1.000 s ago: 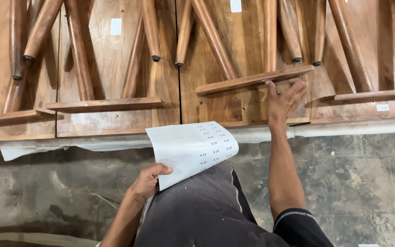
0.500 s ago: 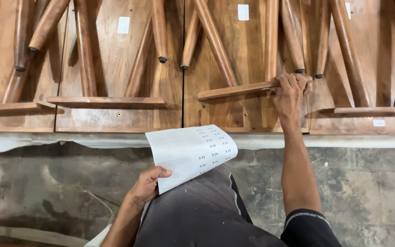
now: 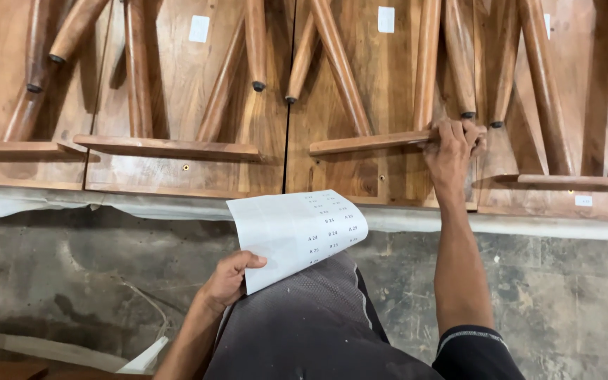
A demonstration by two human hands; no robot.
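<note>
Item 1: wooden rail (image 3: 371, 143), a thin flat strip standing out from an upturned wooden table (image 3: 381, 77). I see its long axis running nearly level across the view, the far end from my fingers pointing left and dipping slightly, the near end rising a little toward the right. My right hand (image 3: 452, 148) is closed over that right end, fingers (image 3: 459, 130) curled across the top edge and gripping it firmly.

Item 2: sheet of paper (image 3: 297, 232), white, printed with columns of small codes. My left hand (image 3: 228, 279) pinches its lower left corner, thumb on top and the other fingers folded beneath. The sheet curls upward and away from the fingers, its free edge pointing up and to the right, toward the rail but well short of it.

Item 3: tapered round legs (image 3: 339, 67), several, slanting up from just above my right fingers and to their left.

Item 4: second upturned table (image 3: 170, 148) with its own rail, left of the first, edges touching along a dark seam.

Item 5: white sheeting (image 3: 72, 204) beneath the tables' near edge, and concrete floor (image 3: 72, 281) below both hands.
</note>
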